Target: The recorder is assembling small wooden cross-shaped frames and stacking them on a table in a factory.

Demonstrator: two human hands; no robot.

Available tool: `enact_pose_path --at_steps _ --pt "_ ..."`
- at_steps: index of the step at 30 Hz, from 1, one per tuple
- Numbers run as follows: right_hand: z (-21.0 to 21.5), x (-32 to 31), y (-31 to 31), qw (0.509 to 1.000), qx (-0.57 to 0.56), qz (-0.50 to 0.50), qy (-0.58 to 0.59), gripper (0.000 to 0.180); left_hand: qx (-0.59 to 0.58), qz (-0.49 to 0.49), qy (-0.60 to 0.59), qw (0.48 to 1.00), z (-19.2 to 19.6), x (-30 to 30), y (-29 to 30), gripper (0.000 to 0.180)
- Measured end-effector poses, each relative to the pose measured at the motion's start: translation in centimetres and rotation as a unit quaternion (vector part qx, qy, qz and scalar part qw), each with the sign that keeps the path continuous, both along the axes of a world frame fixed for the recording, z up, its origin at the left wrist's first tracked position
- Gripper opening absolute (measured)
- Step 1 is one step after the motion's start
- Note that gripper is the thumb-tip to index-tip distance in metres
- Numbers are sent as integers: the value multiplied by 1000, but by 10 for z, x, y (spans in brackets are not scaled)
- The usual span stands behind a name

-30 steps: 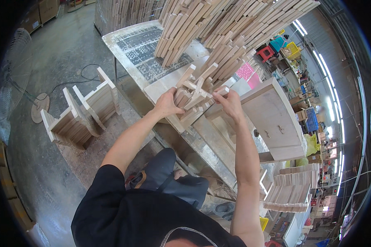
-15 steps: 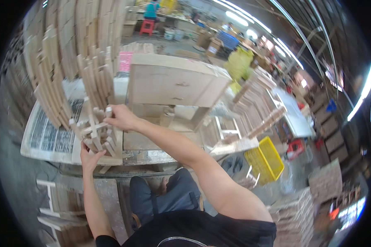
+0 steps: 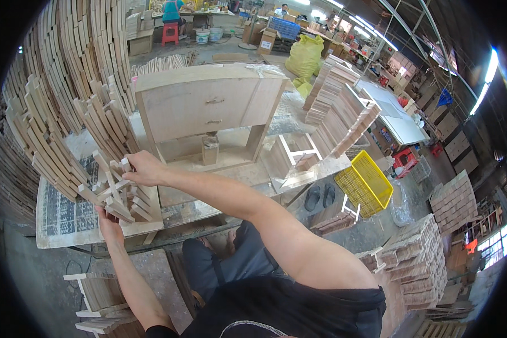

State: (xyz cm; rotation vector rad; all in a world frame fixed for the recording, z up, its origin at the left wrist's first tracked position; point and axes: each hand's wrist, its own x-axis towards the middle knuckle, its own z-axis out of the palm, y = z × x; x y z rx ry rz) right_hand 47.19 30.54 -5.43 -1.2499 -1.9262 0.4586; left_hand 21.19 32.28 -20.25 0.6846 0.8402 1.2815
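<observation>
A loose heap of short pale wooden sticks (image 3: 118,196) lies on a board at the left of the bench. My right hand (image 3: 144,169) reaches across to the heap, its thumb and fingers pinched on the end of a wooden stick (image 3: 125,165). At the near side of the heap, my left hand (image 3: 110,226) has its thumb and fingers closed on a stick end; the fingers' far sides are partly hidden. Just behind, taller bundles of curved wooden slats (image 3: 110,127) stand upright.
To the right of the heap stands a wooden frame with a wide panel (image 3: 208,104). Stacked wooden parts (image 3: 343,112) rise farther right, beside a yellow plastic basket (image 3: 366,183) on the floor. More slats (image 3: 104,298) are stacked at the lower left. A person (image 3: 173,11) sits on a red stool far off.
The whole view has swung, so the bench and frame sit farther left and the picture is sharper. Both hands remain at the heap of sticks.
</observation>
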Motion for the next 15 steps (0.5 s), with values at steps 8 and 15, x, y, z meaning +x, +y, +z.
enact_pose_path --at_steps 8,15 --pt "8 2 -1 1000 6 8 8 27 47 17 14 999 -19 -6 13 67" --pt "7 6 -6 1000 15 25 0 31 13 55 -43 997 0 11 4 63"
